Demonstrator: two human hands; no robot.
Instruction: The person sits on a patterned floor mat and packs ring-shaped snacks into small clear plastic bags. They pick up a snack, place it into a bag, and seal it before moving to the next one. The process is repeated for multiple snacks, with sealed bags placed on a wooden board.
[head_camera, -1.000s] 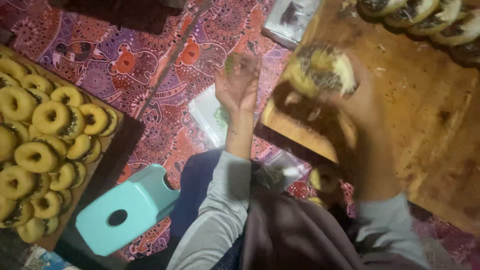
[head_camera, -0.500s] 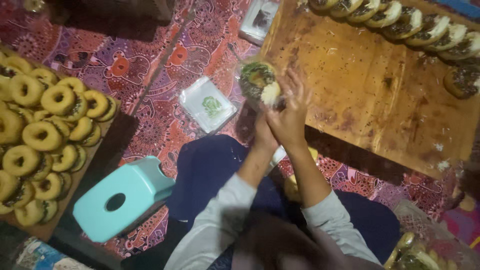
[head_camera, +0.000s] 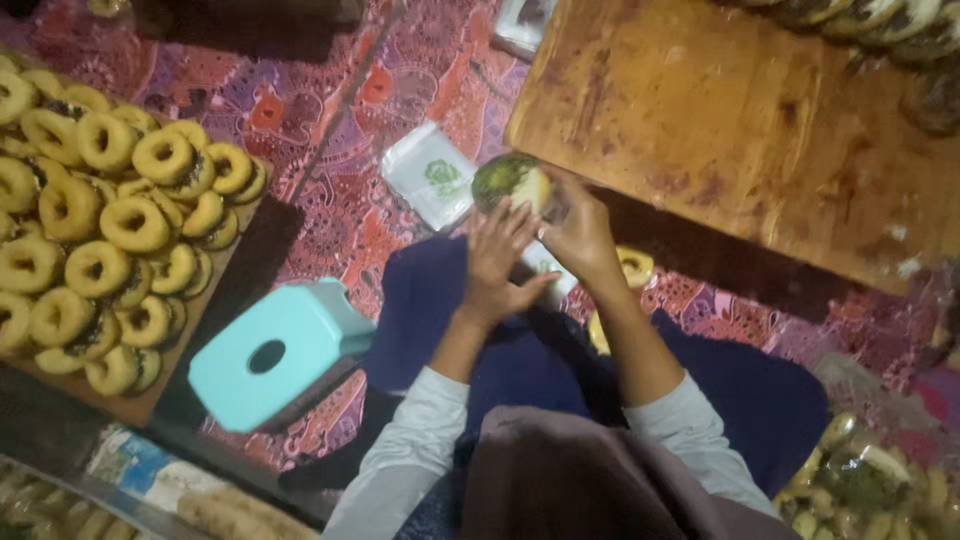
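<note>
Since half a second earlier, both hands had come down from the edge of the wooden board (head_camera: 740, 130) toward the lap, bringing the doughnut with them, and the view had drawn in closer. The big tray of plain doughnuts (head_camera: 110, 220) lay well apart on the left, the turquoise plastic stool (head_camera: 270, 350) near the knee. A small stack of clear bags (head_camera: 432, 175) lay on the patterned cloth just beside the hands. The right hand (head_camera: 580, 235) gripped the green-topped doughnut (head_camera: 512, 183) from behind, fingers closed on it. The left hand (head_camera: 500, 262) was open, fingers spread, touching its near side. Judging by that, the work went best with a light hold on the rim, keeping the topping off the palm.
</note>
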